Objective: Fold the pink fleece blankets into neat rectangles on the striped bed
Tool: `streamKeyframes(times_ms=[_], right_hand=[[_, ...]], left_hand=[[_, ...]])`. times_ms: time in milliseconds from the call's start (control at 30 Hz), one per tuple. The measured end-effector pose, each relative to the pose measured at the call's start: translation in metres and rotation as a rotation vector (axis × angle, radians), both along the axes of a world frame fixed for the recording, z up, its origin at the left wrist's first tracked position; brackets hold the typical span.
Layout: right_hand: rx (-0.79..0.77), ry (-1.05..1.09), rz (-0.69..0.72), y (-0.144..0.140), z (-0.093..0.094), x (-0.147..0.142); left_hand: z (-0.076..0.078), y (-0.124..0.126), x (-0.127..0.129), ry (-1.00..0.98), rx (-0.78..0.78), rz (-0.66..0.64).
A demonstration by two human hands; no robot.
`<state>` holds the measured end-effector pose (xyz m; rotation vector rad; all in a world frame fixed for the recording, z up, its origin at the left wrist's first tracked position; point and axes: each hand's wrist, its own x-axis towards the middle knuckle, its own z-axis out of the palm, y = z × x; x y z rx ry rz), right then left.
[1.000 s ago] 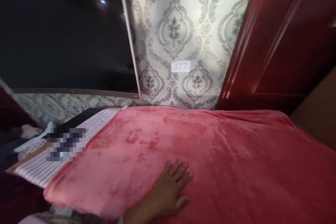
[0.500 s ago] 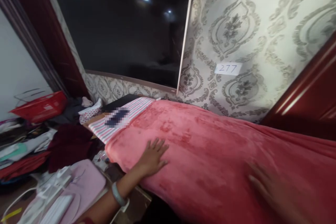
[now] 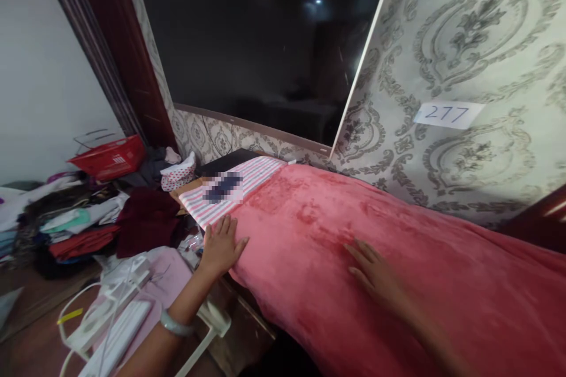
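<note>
A plush red-pink blanket [image 3: 309, 283] lies spread over a long low surface and drapes down its front edge. At its far left end shows a striped white, pink and grey cloth [image 3: 260, 172], partly blurred out. My left hand [image 3: 220, 245] rests flat near the blanket's left edge, fingers spread, close to the striped cloth; a bangle circles that wrist. Farther right, my right hand [image 3: 375, 271] lies on the middle of the blanket with its fingers stretched out. Neither hand grips anything.
Behind the blanket hangs a large dark television [image 3: 260, 47]. A paper marked 277 [image 3: 448, 115] is on the patterned wall. To the left are heaped clothes [image 3: 84, 235], a red basket [image 3: 110, 159], and power strips [image 3: 115, 336] with cables on a pink board.
My left hand has slid left to the blanket's edge near the striped cloth. My right hand has moved left and farther forward over the blanket. The view has shifted left.
</note>
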<state>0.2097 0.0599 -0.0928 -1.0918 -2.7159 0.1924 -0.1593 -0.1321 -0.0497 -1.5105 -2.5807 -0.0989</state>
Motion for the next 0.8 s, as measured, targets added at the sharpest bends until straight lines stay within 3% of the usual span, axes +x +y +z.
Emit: streamKeyframes(times_ms=[100,200,300,400,500,600,800], right_hand=[[0.024,0.007,0.035,0.015,0.003,-0.023],[0.061,0.03,0.054,0.034,0.003,-0.046],[0.089,0.063,0.025,0.048,-0.002,-0.067],[0.099,0.052,-0.034,0.053,-0.01,-0.08],[0.105,0.02,-0.057,0.051,-0.019,-0.083],[0.122,0.035,-0.06,0.047,-0.024,-0.082],[0.117,0.056,-0.064,0.045,-0.024,-0.081]], left_hand=[[0.01,0.006,0.006,-0.027,-0.007,0.005],[0.021,0.025,0.018,-0.139,-0.019,-0.151],[0.03,0.06,0.028,-0.258,-0.061,-0.395],[0.035,0.107,0.028,-0.314,-0.104,-0.482],[0.031,0.154,0.021,-0.327,-0.147,-0.46],[0.02,0.183,0.01,-0.3,-0.124,-0.396],[0.004,0.193,-0.009,-0.218,0.025,-0.185]])
